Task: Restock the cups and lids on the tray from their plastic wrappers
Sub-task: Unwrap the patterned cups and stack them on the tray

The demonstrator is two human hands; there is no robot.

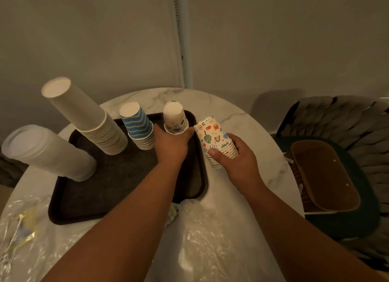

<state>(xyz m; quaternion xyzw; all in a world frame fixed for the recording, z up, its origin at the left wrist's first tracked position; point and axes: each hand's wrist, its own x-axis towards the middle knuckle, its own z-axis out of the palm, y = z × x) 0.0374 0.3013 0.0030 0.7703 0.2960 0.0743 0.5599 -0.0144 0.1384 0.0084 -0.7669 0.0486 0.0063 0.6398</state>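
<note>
A dark tray [117, 183] lies on the round marble table [248, 121]. On it stand upside-down stacks: tall white cups [88, 117], blue striped cups [137, 125] and a short stack of colourful printed cups [174, 118]. White lids [46, 151] are stacked at the tray's left edge. My left hand [170, 145] grips the base of the printed stack at the tray's far right corner. My right hand [235, 157] holds a second stack of printed cups [214, 136] above the table, just right of the tray.
Crumpled clear plastic wrappers lie at the near left [23, 229] and near middle [206, 239] of the table. A chair with a brown paper bag [324, 176] on its seat stands to the right. A wall is close behind the table.
</note>
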